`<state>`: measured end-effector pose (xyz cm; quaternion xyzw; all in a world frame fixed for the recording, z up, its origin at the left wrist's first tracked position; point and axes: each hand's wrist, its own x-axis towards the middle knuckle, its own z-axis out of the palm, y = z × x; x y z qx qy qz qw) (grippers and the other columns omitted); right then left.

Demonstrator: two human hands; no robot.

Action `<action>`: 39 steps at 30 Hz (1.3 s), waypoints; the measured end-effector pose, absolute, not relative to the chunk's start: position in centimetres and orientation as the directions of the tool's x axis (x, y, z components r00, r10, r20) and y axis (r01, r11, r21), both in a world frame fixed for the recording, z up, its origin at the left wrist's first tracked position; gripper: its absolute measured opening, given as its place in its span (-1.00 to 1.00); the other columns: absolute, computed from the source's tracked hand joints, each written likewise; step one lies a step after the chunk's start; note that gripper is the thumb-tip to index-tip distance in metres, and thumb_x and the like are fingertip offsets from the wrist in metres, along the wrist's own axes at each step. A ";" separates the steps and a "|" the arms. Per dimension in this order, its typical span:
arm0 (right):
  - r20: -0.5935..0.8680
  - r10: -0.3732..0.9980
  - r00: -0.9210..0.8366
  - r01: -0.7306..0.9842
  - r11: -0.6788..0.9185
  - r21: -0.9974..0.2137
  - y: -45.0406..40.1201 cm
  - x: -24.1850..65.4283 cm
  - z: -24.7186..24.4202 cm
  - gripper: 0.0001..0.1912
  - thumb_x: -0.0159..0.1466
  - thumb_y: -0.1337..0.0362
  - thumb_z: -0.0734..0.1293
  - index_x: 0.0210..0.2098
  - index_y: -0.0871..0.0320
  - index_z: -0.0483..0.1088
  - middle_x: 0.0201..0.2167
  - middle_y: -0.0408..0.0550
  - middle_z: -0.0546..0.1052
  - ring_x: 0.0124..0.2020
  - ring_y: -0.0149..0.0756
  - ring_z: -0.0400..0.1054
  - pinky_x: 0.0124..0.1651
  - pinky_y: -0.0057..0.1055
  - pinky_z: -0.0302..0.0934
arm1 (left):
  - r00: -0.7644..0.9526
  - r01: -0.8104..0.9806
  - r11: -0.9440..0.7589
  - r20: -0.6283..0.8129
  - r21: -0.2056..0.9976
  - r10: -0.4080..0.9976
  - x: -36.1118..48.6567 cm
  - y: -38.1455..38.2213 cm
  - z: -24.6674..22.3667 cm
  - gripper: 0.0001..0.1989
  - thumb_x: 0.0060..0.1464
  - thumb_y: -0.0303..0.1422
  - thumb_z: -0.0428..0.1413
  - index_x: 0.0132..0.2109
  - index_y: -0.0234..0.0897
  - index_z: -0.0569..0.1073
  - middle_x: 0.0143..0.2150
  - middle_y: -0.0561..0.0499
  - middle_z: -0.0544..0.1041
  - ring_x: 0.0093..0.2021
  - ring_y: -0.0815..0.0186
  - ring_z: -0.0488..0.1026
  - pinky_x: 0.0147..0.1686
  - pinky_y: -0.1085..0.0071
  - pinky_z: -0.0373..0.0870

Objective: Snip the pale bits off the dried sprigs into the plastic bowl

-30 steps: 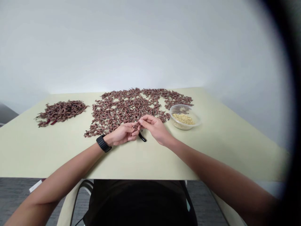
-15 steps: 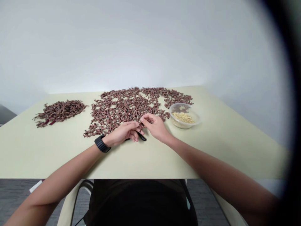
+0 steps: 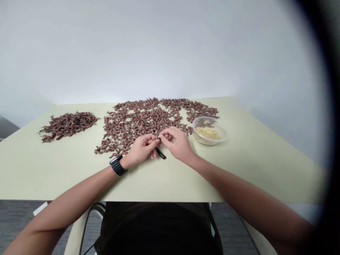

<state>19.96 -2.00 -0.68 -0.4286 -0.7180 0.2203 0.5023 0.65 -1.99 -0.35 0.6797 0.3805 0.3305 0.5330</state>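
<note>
Both hands meet above the near edge of a wide layer of dried reddish-brown plant pieces [image 3: 143,120] spread on the table. My left hand [image 3: 142,148], with a black strap watch [image 3: 118,165] on its wrist, and my right hand [image 3: 175,142] pinch a small dark dried piece [image 3: 159,139] between their fingertips. A small black-handled tool [image 3: 160,153] lies on the table just below the fingers, partly hidden by them. The piece itself is too small to make out in detail.
A heap of similar dried pieces [image 3: 68,124] lies at the left of the pale green table [image 3: 159,182]. A clear plastic bowl [image 3: 209,131] holding yellowish bits [image 3: 208,133] stands at the right. The table's near edge runs above my dark shirt and a chair.
My hands have drawn closer together around the small piece. The left hand has curled and turned its fingers upward, and the left wrist has shifted slightly right. The black tool and the bowl remain in place.
</note>
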 end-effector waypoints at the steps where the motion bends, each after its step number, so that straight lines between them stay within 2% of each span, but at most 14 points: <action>1: 0.533 0.835 -0.134 0.398 0.538 -0.743 -2.0 19.9 -0.7 -0.88 0.35 0.24 0.35 -0.29 0.07 0.53 -0.35 -0.07 0.47 -0.33 -0.28 0.35 -0.24 -0.33 0.27 | 0.487 0.165 -0.156 0.057 0.974 0.872 0.7 -2.0 -0.4 -0.62 0.32 -0.04 0.08 -0.19 -0.32 0.41 -0.55 0.01 0.53 -0.61 0.39 0.46 -0.56 0.52 0.40; 25: 0.502 0.848 -0.170 0.387 0.525 -0.758 -2.2 19.7 -0.9 -0.86 0.35 0.22 0.33 -0.27 0.07 0.54 -0.34 -0.06 0.52 -0.34 -0.25 0.36 -0.25 -0.31 0.25 | 0.446 0.265 -0.279 0.139 0.923 0.884 0.4 -2.5 -0.7 -0.69 0.31 -0.10 0.10 -0.23 -0.27 0.38 -0.55 0.06 0.49 -0.58 0.35 0.47 -0.54 0.48 0.34; 31: 0.505 0.846 -0.171 0.389 0.529 -0.754 -2.5 19.4 -0.8 -0.86 0.34 0.24 0.33 -0.32 0.07 0.53 -0.37 -0.06 0.51 -0.36 -0.27 0.35 -0.27 -0.31 0.25 | 0.408 0.441 -0.408 0.227 0.799 0.884 0.4 -2.8 -0.4 -0.71 0.32 -0.15 0.08 -0.30 -0.26 0.37 -0.56 0.10 0.44 -0.59 0.42 0.34 -0.54 0.52 0.17; 35: 0.405 0.901 -0.153 0.269 0.433 -0.860 -2.2 19.5 -1.2 -0.85 0.31 0.18 0.37 -0.33 0.08 0.54 -0.38 -0.06 0.53 -0.34 -0.25 0.38 -0.31 -0.32 0.30 | 0.414 0.525 -0.477 0.278 0.705 0.867 0.3 -2.7 -0.3 -0.74 0.31 -0.19 0.10 -0.29 -0.27 0.41 -0.49 0.09 0.46 -0.54 0.44 0.29 -0.51 0.52 0.13; 39: 0.162 0.958 -0.235 0.066 0.182 -0.981 -1.5 20.0 -1.2 -0.76 0.25 0.06 0.43 -0.32 0.11 0.53 -0.39 -0.10 0.54 -0.48 -0.36 0.35 -0.46 -0.39 0.26 | 0.439 0.460 -0.445 0.239 0.768 0.866 0.1 -2.5 -0.2 -0.73 0.32 -0.17 0.09 -0.26 -0.27 0.43 -0.52 0.09 0.44 -0.56 0.44 0.30 -0.53 0.52 0.13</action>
